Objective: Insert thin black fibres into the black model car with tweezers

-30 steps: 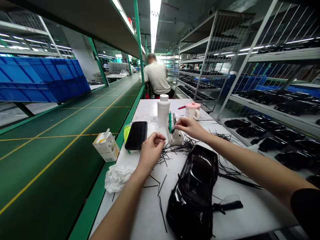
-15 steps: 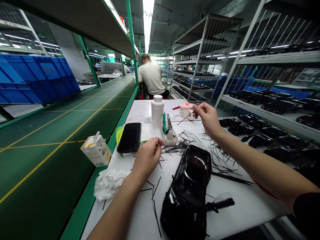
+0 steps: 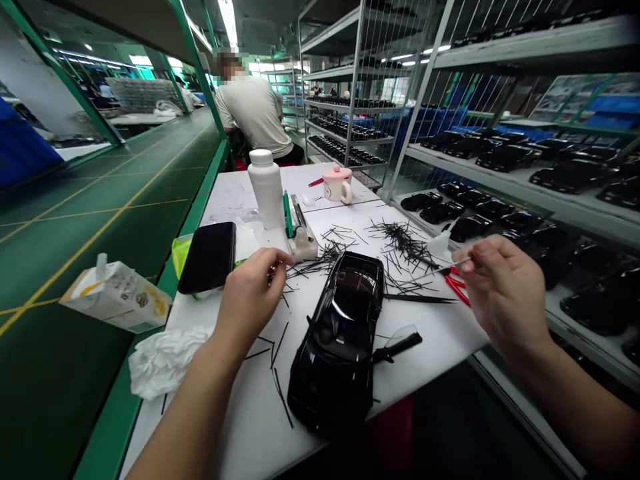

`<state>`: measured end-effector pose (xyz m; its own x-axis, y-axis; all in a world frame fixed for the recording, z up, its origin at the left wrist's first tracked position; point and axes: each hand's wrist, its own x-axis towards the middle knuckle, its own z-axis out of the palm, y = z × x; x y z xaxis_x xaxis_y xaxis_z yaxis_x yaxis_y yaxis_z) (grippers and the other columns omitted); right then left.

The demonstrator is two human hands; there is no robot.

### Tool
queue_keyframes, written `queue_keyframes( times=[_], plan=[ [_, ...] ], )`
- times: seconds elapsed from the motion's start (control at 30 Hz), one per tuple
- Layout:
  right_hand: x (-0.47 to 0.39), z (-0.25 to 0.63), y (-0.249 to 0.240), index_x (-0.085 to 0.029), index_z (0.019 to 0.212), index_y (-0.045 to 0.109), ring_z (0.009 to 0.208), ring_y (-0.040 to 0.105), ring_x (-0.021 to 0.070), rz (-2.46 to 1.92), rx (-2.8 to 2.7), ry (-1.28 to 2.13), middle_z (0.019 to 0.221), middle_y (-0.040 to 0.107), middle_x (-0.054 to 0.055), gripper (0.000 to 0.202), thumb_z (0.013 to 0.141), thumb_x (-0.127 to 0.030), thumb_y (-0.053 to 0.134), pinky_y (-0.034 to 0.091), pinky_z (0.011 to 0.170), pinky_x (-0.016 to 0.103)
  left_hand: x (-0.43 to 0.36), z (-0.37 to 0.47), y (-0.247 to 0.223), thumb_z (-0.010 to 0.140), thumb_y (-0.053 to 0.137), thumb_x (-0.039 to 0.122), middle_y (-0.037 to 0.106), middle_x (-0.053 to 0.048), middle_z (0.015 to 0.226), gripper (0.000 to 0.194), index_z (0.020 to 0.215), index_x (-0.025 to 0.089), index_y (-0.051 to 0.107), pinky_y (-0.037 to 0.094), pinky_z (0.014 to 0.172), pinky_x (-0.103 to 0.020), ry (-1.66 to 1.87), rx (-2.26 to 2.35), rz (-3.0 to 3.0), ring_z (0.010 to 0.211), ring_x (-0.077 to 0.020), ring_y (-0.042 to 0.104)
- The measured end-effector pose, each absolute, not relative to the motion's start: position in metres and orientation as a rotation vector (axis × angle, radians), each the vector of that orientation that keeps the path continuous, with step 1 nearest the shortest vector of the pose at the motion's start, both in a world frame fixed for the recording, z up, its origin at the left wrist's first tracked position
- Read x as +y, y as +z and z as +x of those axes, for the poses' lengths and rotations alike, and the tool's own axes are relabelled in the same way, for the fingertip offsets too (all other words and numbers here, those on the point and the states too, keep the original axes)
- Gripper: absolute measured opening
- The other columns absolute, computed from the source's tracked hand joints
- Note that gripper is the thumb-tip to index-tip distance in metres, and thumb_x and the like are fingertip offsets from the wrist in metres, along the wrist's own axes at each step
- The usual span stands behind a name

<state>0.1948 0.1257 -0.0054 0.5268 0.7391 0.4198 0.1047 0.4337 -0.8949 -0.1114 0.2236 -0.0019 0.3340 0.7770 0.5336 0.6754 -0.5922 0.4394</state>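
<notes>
My right hand (image 3: 510,293) is raised over the right edge of the table, its fingertips pinching a thin strip (image 3: 440,268) that points left. My left hand (image 3: 253,287) is closed beside the phone, thumb and forefinger together; whatever is between them is too small to make out. Between the hands a glossy black model car (image 3: 337,347) stands on the white table, with one door (image 3: 400,348) swung out on its right side. Past the car lie many loose black strips (image 3: 405,243). Red-handled pliers (image 3: 457,287) lie beside my right hand.
A phone (image 3: 209,257), crumpled tissue (image 3: 167,360) and a drink carton (image 3: 120,297) sit to the left. Behind are a white bottle (image 3: 267,190), a cutter (image 3: 303,233) and a lidded mug (image 3: 337,185). Racks of black car bodies (image 3: 565,177) line the right. A person (image 3: 255,113) sits ahead.
My right hand has moved right and nearer, away from the mug, still pinching the strip. The view has turned right. My left hand stays closed near the phone.
</notes>
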Motion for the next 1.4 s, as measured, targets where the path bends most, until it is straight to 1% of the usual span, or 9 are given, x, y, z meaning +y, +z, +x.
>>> queue_keyframes(
  times=[0.2,0.3,0.47,0.53,0.7,0.8,1.2,1.4],
  plan=[
    [0.102,0.173,-0.032,-0.023,0.069,0.057,0.058,0.052,0.0138,-1.042,-0.947,0.437,0.063,0.056,-0.003,0.024,0.083,-0.036,0.072,0.042,0.058,0.031,0.220,-0.109,0.001,0.088,0.049,0.020,0.070,-0.002,0.089,0.014,0.084,0.022,0.062,0.044,0.070,-0.028,1.093,1.335,2.470,0.080,-0.0182,0.064],
    [0.100,0.166,-0.036,-0.024,0.073,0.059,0.057,0.054,0.0146,-1.002,-1.069,0.362,0.063,0.056,-0.003,0.018,0.086,-0.032,0.069,0.043,0.058,0.033,0.219,-0.109,0.002,0.088,0.049,0.019,0.070,-0.003,0.089,0.014,0.084,0.021,0.062,0.044,0.071,-0.028,1.107,1.319,2.483,0.080,-0.0181,0.064],
    [0.098,0.162,-0.037,-0.026,0.078,0.058,0.051,0.054,0.0158,-0.919,-1.391,0.044,0.056,0.058,-0.005,0.013,0.089,-0.022,0.063,0.045,0.071,0.043,0.217,-0.108,0.003,0.088,0.049,0.020,0.070,-0.003,0.089,0.014,0.084,0.022,0.062,0.044,0.070,-0.028,1.109,1.299,2.503,0.079,-0.0182,0.064],
    [0.097,0.161,-0.037,-0.026,0.082,0.059,0.049,0.056,0.0153,-0.891,-1.509,-0.055,0.057,0.060,-0.005,0.010,0.089,-0.019,0.062,0.045,0.074,0.044,0.217,-0.108,0.003,0.088,0.049,0.020,0.070,-0.003,0.089,0.014,0.084,0.022,0.062,0.044,0.069,-0.028,1.116,1.303,2.504,0.078,-0.0182,0.064],
    [0.092,0.157,-0.034,-0.024,0.086,0.057,0.048,0.059,0.0143,-0.867,-1.638,-0.135,0.060,0.063,-0.005,0.013,0.084,-0.013,0.064,0.045,0.076,0.044,0.218,-0.109,0.003,0.088,0.049,0.020,0.070,-0.003,0.089,0.014,0.084,0.022,0.062,0.044,0.069,-0.028,1.121,1.294,2.507,0.078,-0.0178,0.063],
    [0.089,0.157,-0.032,-0.024,0.087,0.057,0.048,0.060,0.0140,-0.880,-1.686,-0.155,0.062,0.065,-0.006,0.016,0.082,-0.012,0.065,0.045,0.076,0.044,0.218,-0.109,0.003,0.088,0.049,0.020,0.070,-0.003,0.089,0.014,0.084,0.022,0.062,0.044,0.069,-0.028,1.118,1.295,2.504,0.078,-0.0178,0.063],
    [0.091,0.154,-0.031,-0.025,0.088,0.055,0.048,0.059,0.0123,-0.895,-1.765,-0.232,0.061,0.062,-0.007,0.019,0.081,-0.010,0.064,0.046,0.078,0.043,0.216,-0.108,0.002,0.089,0.049,0.019,0.070,-0.002,0.091,0.015,0.085,0.021,0.063,0.043,0.068,-0.027,1.101,1.285,2.507,0.079,-0.0174,0.064],
    [0.091,0.151,-0.023,-0.024,0.089,0.054,0.046,0.059,0.0106,-0.885,-1.846,-0.315,0.060,0.063,-0.007,0.018,0.083,-0.009,0.063,0.047,0.073,0.039,0.216,-0.108,0.003,0.089,0.049,0.019,0.070,-0.002,0.091,0.015,0.085,0.021,0.063,0.043,0.068,-0.027,1.098,1.291,2.507,0.079,-0.0175,0.064]
  ],
)
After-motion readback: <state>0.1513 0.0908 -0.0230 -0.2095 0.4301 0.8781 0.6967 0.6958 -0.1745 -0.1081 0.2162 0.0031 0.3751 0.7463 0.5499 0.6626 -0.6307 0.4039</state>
